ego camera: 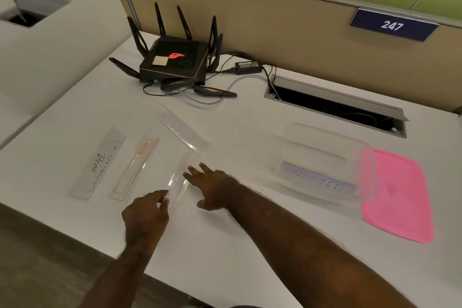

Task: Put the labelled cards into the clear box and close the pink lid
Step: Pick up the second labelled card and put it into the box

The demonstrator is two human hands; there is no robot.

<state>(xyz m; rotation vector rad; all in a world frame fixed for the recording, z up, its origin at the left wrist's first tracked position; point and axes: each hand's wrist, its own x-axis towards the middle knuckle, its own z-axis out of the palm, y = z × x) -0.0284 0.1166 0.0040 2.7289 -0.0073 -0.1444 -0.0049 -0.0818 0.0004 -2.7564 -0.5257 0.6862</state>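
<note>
Several long cards lie on the white desk: one handwritten "BEAR" (97,164) at the left, one with a red label (136,169) beside it, a clear-sleeved one (183,134) further back. My left hand (146,215) pinches the near end of a fourth clear-sleeved card (178,181). My right hand (212,186) lies spread flat beside that card, fingertips touching its edge. The clear box (325,160) stands at the right with one handwritten card (317,179) inside. The pink lid (397,195) lies flat on the desk, right of the box.
A black router (175,57) with antennas, its power adapter (248,67) and cables occupy the back of the desk. An open cable slot (335,105) is recessed behind the box. A partition with a "247" sign (392,25) rises beyond.
</note>
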